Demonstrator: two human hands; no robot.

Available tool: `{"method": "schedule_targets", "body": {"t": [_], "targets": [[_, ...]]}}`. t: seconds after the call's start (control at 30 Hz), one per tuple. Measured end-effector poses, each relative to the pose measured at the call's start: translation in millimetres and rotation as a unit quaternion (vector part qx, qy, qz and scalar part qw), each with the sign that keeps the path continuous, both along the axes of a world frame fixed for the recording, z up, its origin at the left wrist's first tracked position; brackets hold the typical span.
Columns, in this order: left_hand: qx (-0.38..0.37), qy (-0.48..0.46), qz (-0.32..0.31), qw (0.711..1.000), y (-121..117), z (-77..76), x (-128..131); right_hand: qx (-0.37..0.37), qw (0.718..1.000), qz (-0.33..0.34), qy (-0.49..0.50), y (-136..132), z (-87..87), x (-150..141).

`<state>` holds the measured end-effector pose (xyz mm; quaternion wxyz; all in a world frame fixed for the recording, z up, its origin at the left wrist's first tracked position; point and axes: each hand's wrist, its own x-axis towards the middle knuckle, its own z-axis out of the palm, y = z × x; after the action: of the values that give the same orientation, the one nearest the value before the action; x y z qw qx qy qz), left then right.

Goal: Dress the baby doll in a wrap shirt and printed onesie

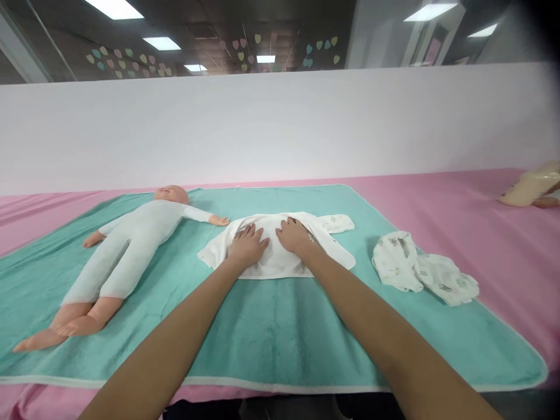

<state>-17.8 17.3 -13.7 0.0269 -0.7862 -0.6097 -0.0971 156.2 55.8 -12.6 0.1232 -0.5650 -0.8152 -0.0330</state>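
A white baby garment [280, 259] lies spread on a teal towel [262, 332]. Both my hands rest flat on it, side by side. My left hand [247, 244] presses the left half with fingers stretched out. My right hand [294, 235] lies on the right half, fingers extended toward the garment's printed inner edge. A baby doll [131, 239] in a pale one-piece suit lies on its back on the towel's left part, one arm reaching toward the garment.
A crumpled printed white cloth [420, 268] sits at the towel's right edge. Pink sheeting [503, 245] covers the table. A beige object [531, 185] lies at the far right. A white partition [280, 122] runs behind the table.
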Motion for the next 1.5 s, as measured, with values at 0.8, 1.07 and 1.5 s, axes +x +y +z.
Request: {"method": "schedule_targets", "body": {"t": [0.8, 1.07, 1.5], "targets": [[-0.250, -0.030, -0.270, 0.929, -45, 45.5, -29, -0.084, 0.965, 0.241, 0.060, -76, 10.9, 27], [-0.191, -0.116, -0.203, 0.953, -78, 54.8, -51, 0.008, 0.924, 0.380, 0.032, -96, 26.5, 24], [-0.136, -0.097, -0.217, 0.962, -78, 61.5, -54, 0.057, 0.938, 0.332, -0.080, -111, 26.1, 13]]}}
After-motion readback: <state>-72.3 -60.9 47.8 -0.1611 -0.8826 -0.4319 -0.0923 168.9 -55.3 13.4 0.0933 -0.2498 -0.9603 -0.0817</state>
